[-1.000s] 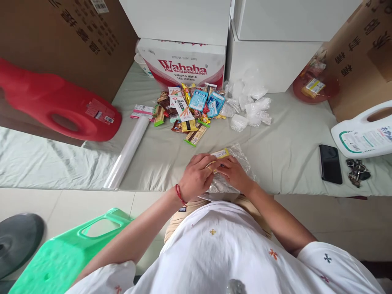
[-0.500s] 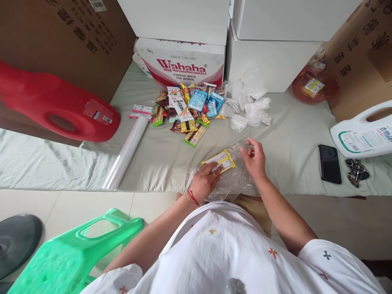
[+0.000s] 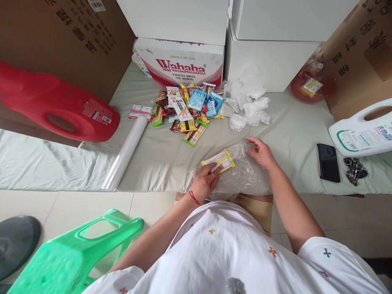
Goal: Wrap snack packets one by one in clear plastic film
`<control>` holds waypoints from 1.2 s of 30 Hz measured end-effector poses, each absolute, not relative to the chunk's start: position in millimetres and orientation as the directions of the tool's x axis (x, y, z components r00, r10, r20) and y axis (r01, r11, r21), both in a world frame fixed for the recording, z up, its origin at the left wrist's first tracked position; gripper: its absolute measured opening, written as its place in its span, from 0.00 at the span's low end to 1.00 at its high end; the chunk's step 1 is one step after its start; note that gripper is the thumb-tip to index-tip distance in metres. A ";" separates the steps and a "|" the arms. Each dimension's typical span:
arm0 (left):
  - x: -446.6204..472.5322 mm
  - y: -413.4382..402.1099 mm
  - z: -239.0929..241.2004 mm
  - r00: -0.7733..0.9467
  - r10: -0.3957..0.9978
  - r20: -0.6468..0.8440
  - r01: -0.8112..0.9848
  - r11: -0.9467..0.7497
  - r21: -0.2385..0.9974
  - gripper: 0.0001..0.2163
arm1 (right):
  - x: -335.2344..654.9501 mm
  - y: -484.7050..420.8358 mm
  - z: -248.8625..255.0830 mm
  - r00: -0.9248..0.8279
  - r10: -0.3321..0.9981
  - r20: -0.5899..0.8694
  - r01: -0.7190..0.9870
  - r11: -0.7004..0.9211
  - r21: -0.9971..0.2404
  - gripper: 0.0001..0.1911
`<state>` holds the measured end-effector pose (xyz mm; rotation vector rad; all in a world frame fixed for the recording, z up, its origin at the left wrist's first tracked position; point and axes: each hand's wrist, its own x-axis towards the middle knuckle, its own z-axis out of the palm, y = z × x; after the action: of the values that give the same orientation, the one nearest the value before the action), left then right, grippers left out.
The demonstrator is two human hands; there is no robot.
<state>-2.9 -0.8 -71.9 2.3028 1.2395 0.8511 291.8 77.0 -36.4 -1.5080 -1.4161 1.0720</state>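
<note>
Near the front edge of the cloth-covered surface, a yellow and white snack packet [image 3: 222, 158] lies on a spread sheet of clear plastic film [image 3: 245, 169]. My left hand [image 3: 204, 179] holds the packet's lower left part, fingers over its top, partly hiding it. Just right of the film's upper right edge is my right hand [image 3: 262, 155], its fingers apart and pointing left. No object shows between them; whether a fingertip touches the film I cannot tell.
Behind lie a pile of wrapped snacks [image 3: 190, 107] and crumpled plastic [image 3: 249, 100]. A clear film roll [image 3: 125, 153] and a red jug [image 3: 73, 110] are left. A phone [image 3: 328, 162], keys [image 3: 355, 170] and a white bottle [image 3: 364, 128] lie right. A green stool [image 3: 61, 253] stands below.
My right hand has moved right, away from the packet, and its fingers now lie past the film's edge. My left hand stays on the packet.
</note>
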 end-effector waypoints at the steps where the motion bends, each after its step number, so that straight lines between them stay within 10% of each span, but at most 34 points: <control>1: -2.9 -0.7 -72.6 0.422 0.848 0.322 0.612 -0.528 0.589 0.17 | 293.8 79.7 -37.2 -0.074 0.995 -0.073 0.333 -0.045 -0.942 0.36; 5: -2.5 -0.7 -73.6 0.423 0.850 0.315 0.615 -0.524 0.589 0.18 | 281.4 94.3 -42.4 -0.285 0.951 -0.117 0.338 -0.014 -0.941 0.51; 11: -2.1 -0.8 -71.1 0.417 0.837 0.353 0.602 -0.546 0.583 0.17 | 274.8 123.1 -38.6 -0.287 0.942 -0.173 0.382 -0.053 -0.923 0.17; 19: -2.1 -3.6 -69.7 0.444 0.840 0.311 0.596 -0.536 0.598 0.21 | 306.7 122.1 -10.7 0.081 0.985 0.151 0.602 0.072 -0.795 0.11; 27: -5.0 -6.8 -59.9 0.486 0.831 0.270 0.550 -0.531 0.644 0.22 | 271.5 -38.6 -9.8 -0.619 0.762 0.190 0.608 0.618 -0.499 0.30; 36: -4.1 -2.6 -29.3 0.503 0.862 0.066 0.687 -0.444 0.575 0.23 | 245.8 -45.4 -31.0 -0.442 0.830 0.340 0.649 0.558 -0.517 0.13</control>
<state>-4.1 -2.6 -29.3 2.2667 1.2706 0.4850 245.8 -45.4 -31.0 -1.1840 -2.2287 0.4202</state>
